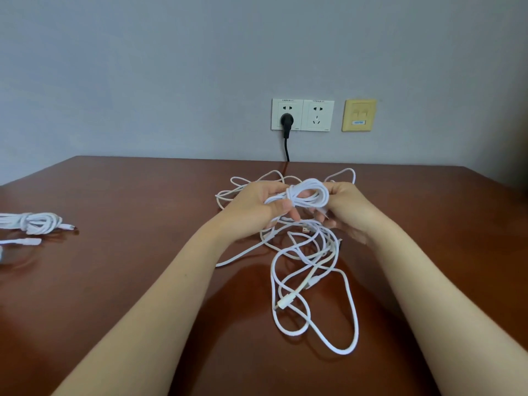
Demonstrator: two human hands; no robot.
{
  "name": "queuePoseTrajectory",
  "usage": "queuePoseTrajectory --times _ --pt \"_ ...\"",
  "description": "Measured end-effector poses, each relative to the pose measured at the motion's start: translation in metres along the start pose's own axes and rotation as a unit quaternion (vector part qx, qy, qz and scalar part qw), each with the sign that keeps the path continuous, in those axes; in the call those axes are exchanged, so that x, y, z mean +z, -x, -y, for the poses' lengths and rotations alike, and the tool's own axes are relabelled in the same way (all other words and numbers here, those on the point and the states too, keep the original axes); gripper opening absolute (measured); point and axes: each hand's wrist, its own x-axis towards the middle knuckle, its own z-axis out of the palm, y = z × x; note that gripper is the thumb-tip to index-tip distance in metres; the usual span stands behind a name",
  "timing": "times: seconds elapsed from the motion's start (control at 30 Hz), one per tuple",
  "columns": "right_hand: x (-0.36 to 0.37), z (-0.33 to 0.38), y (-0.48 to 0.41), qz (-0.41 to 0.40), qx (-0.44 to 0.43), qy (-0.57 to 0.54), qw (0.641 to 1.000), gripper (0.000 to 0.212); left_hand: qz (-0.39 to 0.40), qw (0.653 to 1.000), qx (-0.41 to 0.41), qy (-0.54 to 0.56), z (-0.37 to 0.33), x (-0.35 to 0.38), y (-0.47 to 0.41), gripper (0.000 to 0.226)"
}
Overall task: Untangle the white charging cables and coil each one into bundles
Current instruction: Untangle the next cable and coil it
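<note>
While both forearms stretch over the glossy brown wooden table [143, 195], the left hand [257, 201] and right hand [345, 207] grip a coiled white cable bundle [310, 194] above the loose white cable tangle [308, 270] near its far edge; the blue label [359, 122] on the yellow wall plate [359, 108] is illegible.

I see a plain white coil [308, 195] at the centre. The loose tangle [347, 295] nearer to me is the same white, and one connector [305, 230] in it shows a coppery tip. At the left edge, the bundle [37, 222] is white too. The table [128, 195] is a glossy reddish brown with no pattern. The far wall [171, 67] is a flat pale grey-blue. On it I make out a white double socket [317, 115] with a black plug [286, 121] and black cord [286, 150]. To its right is a cream-yellow plate [359, 110] bearing a small blue label [359, 122].
</note>
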Motion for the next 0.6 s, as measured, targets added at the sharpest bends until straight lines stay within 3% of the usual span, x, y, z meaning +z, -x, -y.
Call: queuePoseTrajectory --times 0.1,0.2,0.27,0.37,0.43,0.6 --pt "0.009 -0.002 -0.005 -0.045 -0.024 0.003 0.999 0.013 -0.049 0.998 -0.029 0.022 0.002 -0.001 -0.002 0.027" --pt "0.019 -0.001 -0.004 -0.07 -0.026 -0.035 0.997 0.015 -0.067 0.994 -0.002 0.082 -0.001 0.0 -0.001 0.029" --pt "0.031 0.0 0.0 -0.072 -0.048 -0.06 0.994 0.003 -0.102 0.985 -0.006 0.137 -0.002 -0.001 -0.002 0.025" --pt "0.044 -0.003 0.001 -0.114 -0.122 -0.039 0.985 0.016 -0.158 0.965 -0.037 0.207 -0.003 -0.002 -0.006 0.02" --pt "0.047 -0.004 0.003 -0.13 -0.169 -0.018 0.977 0.016 -0.175 0.965 -0.047 0.191 -0.003 -0.001 -0.007 0.019" --pt "0.048 -0.006 0.009 -0.062 -0.196 0.001 0.979 0.013 -0.206 0.961 -0.077 0.165 0.001 -0.004 -0.011 0.016"
